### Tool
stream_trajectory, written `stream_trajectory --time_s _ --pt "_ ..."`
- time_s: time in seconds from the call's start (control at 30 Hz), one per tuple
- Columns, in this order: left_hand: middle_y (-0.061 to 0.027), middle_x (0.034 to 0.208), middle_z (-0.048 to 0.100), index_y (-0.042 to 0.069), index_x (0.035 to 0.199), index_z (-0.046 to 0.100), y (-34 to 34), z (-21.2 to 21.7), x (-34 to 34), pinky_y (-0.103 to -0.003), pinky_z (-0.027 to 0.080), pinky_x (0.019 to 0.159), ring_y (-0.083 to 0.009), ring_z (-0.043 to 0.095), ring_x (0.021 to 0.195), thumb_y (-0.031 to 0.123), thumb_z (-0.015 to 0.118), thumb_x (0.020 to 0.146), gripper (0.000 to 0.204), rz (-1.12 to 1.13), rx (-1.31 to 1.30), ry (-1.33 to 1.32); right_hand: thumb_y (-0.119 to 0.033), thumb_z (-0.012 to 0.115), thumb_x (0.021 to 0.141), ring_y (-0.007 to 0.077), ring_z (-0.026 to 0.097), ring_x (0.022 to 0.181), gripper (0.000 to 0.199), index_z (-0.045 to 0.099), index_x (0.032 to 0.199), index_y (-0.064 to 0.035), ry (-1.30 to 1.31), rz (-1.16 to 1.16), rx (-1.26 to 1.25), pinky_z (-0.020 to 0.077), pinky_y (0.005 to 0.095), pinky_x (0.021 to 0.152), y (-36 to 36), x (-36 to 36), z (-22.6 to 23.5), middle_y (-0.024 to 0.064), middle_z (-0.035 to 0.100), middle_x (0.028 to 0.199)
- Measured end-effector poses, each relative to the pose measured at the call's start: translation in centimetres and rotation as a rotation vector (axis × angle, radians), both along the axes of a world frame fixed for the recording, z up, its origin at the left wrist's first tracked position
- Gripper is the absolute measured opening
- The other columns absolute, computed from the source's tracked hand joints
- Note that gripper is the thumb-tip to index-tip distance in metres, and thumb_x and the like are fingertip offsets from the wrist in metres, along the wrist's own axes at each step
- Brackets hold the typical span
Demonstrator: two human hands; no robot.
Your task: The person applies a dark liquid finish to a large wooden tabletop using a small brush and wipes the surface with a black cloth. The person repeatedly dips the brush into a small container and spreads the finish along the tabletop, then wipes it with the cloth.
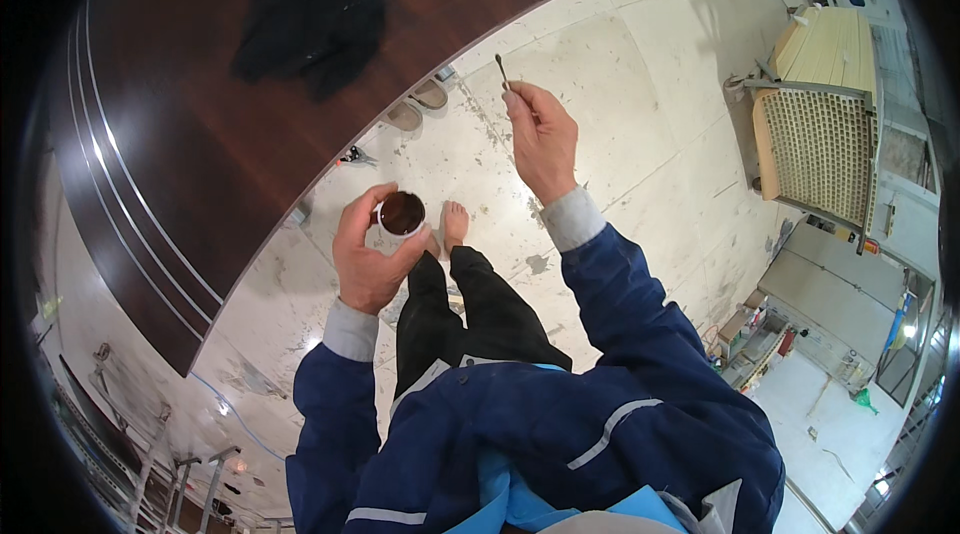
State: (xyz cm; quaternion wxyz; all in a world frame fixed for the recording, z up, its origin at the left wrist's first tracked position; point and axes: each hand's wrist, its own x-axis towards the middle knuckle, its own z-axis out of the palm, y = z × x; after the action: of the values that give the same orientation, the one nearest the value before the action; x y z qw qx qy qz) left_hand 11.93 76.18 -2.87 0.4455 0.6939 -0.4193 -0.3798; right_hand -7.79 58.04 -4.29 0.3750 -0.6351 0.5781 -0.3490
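A view looking straight down from a person's head onto their own two hands, held out in front of a blue work jacket with pale grey cuffs. The left hand [368, 256] is closed around a small round container [402, 213] with a white rim, its open top showing dark brown contents; thumb and fingers wrap its sides and hold it upright at the centre of the scene. The right hand [541, 137] is raised farther out and to the right, well apart from the container, its fingertips pinched shut on a thin stick-like tool [501, 71] that points up and away; what sits at the tool's tip is too small to make out. Below the hands are the person's dark trousers and one bare foot [455, 224] on a pale, stained tiled floor [620, 84]. To the far left lies a large dark brown wooden panel [200, 134] with thin light stripes along its left edge, and a crumpled black cloth [312, 19] rests on it near the far end. Just beyond the panel's right edge, a pair of light slippers [417, 104] sits on the floor. At far right stands a pale wooden frame with a woven mesh panel [818, 149].
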Motion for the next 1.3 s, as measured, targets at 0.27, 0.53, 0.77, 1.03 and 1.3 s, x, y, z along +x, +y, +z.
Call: stream_trajectory --time_s 0.27,0.53,0.77,1.03,1.3 --pt "-0.0069 0.129 0.069 0.006 0.138 0.066 2.4 0.2 -2.5 -0.033 0.057 0.099 -0.016 0.07 0.111 0.007 0.089 0.082 0.06 -0.064 0.042 -0.059 -0.015 0.074 0.099 0.0234 0.072 0.085 0.017 0.077 0.109 -0.0021 -0.112 -0.006 -0.067 0.0574 0.0359 0.078 -3.2 1.2 -1.5 0.0139 0.076 0.099" --pt "-0.0077 0.128 0.069 0.005 0.137 0.066 3.3 0.3 -4.6 -0.034 0.057 0.1 -0.0173 0.07 0.112 0.007 0.088 0.082 0.059 -0.036 0.042 -0.077 -0.015 0.076 0.096 0.0238 0.073 0.086 0.016 0.077 0.106 -0.0021 -0.168 -0.219 -0.089 0.0582 0.0358 0.081 -7.4 -0.8 -3.0 0.0153 0.076 0.098" --pt "-0.0103 0.121 0.07 0.006 0.131 0.069 5.5 0.3 -5.5 -0.035 0.056 0.093 -0.0227 0.071 0.105 0.016 0.091 0.079 0.057 0.079 0.052 -0.036 -0.013 0.078 0.096 0.0173 0.07 0.085 0.015 0.078 0.106 -0.002 -0.06 0.15 -0.12 0.0569 0.0318 0.079 -2.3 2.0 -3.2 0.0097 0.076 0.097" --pt "-0.011 0.122 0.069 0.005 0.133 0.068 8.8 0.7 -3.9 -0.035 0.057 0.095 -0.0227 0.072 0.106 0.016 0.092 0.079 0.06 0.093 0.086 -0.036 -0.016 0.071 0.1 0.0285 0.072 0.088 0.016 0.078 0.11 -0.006 -0.108 -0.064 -0.225 0.0569 0.0388 0.081 -1.8 2.9 -3.3 0.0143 0.075 0.098" --pt "-0.0106 0.123 0.069 0.005 0.133 0.068 13.1 0.6 -1.2 -0.035 0.056 0.095 -0.0225 0.071 0.108 0.014 0.091 0.079 0.06 0.044 0.056 -0.035 -0.014 0.076 0.099 0.0139 0.068 0.083 0.018 0.079 0.111 -0.001 -0.074 0.155 -0.2 0.0554 0.0299 0.078 3.9 6.1 -3.2 0.0085 0.076 0.097"
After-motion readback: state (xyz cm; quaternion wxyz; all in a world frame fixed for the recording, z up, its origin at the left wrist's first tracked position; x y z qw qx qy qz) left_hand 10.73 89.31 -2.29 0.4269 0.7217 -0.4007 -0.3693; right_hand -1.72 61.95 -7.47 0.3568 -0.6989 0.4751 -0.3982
